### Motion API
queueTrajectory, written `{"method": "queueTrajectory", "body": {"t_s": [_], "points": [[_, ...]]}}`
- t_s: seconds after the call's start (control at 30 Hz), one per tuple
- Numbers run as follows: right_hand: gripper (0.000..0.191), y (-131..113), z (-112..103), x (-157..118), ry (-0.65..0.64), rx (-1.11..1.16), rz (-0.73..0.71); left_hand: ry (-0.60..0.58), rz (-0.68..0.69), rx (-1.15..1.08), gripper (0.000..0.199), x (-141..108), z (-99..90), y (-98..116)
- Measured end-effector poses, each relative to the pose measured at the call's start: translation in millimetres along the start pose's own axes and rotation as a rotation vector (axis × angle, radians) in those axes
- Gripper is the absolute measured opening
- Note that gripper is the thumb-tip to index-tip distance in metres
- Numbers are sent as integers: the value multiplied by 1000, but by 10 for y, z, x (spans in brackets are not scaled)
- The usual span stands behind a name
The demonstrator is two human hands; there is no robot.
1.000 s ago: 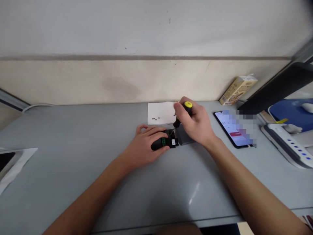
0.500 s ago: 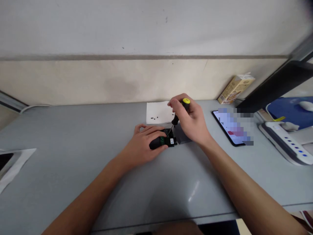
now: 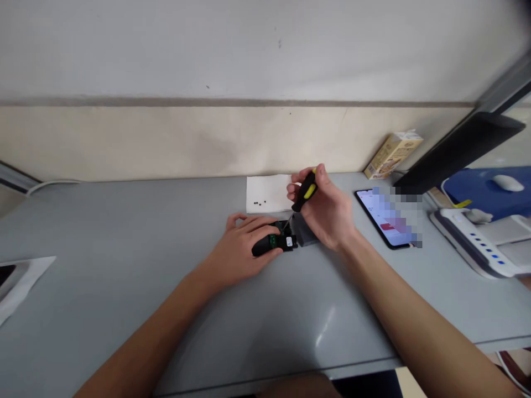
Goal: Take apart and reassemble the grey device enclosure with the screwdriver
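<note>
Cataloguing our tabletop (image 3: 124, 309): white paper (image 3: 269, 193), tiny black screws (image 3: 259, 203), phone (image 3: 373, 218) nearby; left hand (image 3: 244, 246) pressing black device (image 3: 274, 245), right hand (image 3: 326, 207) gripping screwdriver (image 3: 305, 192).

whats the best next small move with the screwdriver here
Probably straighten the screwdriver before turning it: the right hand holds it tilted, with its tip at the black device, and the left hand is pinning the device down. Small black screws lie on the white paper, so slipping seems worth avoiding.
</note>
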State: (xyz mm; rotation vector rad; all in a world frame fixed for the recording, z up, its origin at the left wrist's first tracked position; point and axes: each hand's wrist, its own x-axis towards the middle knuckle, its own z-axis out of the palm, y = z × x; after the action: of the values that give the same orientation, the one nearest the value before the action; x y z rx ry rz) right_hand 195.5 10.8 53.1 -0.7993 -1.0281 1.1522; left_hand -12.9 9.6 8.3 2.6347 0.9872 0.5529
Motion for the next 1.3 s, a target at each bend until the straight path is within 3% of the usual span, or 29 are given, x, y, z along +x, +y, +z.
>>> {"method": "queueTrajectory", "body": {"t_s": [0.8, 0.97, 1.03, 1.3], "points": [[48, 19, 17, -6, -36, -54, 6, -2, 6, 27, 23, -2, 3, 14], [37, -19, -1, -13, -11, 64, 37, 4, 11, 33, 23, 1, 1, 20], [42, -13, -16, -14, 7, 91, 36, 0, 13, 36, 23, 5, -6, 24], [49, -33, -19, 28, 6, -73, -6, 5, 13, 32, 21, 5, -9, 18]]}}
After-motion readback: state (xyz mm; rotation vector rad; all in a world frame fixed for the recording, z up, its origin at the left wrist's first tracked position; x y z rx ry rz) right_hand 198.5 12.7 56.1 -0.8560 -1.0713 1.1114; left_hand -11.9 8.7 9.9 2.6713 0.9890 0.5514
